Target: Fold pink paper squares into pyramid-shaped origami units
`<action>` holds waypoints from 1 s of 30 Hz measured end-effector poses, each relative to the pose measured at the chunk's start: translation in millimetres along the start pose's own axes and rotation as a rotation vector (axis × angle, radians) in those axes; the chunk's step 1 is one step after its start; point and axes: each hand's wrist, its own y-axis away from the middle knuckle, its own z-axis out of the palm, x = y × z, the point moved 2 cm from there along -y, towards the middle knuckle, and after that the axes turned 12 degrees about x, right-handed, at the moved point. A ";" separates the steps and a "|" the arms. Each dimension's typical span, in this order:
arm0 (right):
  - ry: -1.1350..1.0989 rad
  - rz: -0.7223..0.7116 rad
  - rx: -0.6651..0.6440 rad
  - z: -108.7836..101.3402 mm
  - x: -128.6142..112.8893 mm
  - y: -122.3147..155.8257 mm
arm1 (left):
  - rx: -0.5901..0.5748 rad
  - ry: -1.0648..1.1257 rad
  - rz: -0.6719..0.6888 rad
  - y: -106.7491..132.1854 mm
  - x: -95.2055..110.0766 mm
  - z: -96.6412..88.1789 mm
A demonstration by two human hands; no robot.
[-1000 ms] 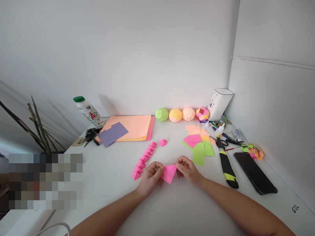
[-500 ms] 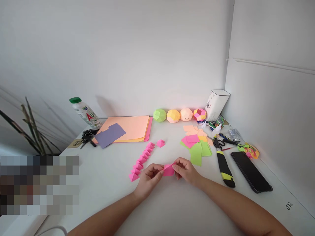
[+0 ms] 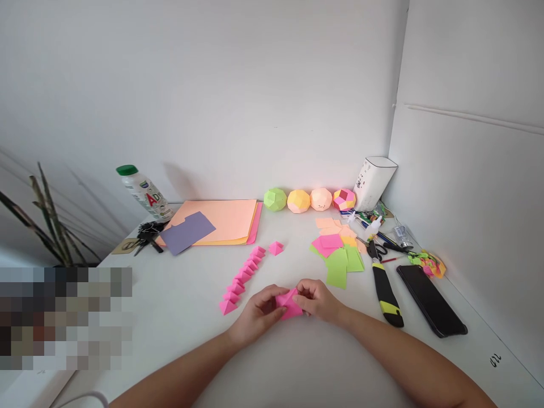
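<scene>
A small sheet of pink paper [image 3: 289, 305] with fold lines is held between both hands, just above the white table. My left hand [image 3: 260, 310] grips its left side with thumb and fingers. On its right side my right hand [image 3: 318, 300] pinches the edge; part of the sheet is hidden behind the fingers. Beyond my left hand, a slanting row of folded pink paper pieces [image 3: 243, 276] lies on the table, with one separate folded pink piece [image 3: 276, 247] at its far end. Loose green paper squares [image 3: 338, 269] and pink paper squares [image 3: 328, 243] lie past my right hand.
Four-colour paper balls, including a green one [image 3: 275, 199], line the wall. Paper sheets [image 3: 221, 218] and a bottle [image 3: 147, 192] stand back left. A utility knife [image 3: 386, 294], phone [image 3: 431, 300], scissors [image 3: 376, 249] and white box [image 3: 374, 182] are at right.
Both hands have shifted slightly closer to me with the pink paper. The sheet has turned and now shows more of its folded face.
</scene>
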 end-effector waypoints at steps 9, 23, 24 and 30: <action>0.108 -0.104 -0.031 3.9 -4.0 3.0 | 0.153 0.150 -0.158 -3.0 -8.0 -1.4; -0.080 -0.019 0.033 1.0 -1.2 0.2 | -0.038 0.079 -0.232 2.6 7.7 3.0; -0.077 -0.016 0.031 1.2 -1.5 0.3 | -0.049 0.075 -0.228 2.6 7.8 3.2; -0.074 -0.029 0.035 1.4 -1.4 1.7 | -0.096 0.050 -0.206 2.1 6.6 2.9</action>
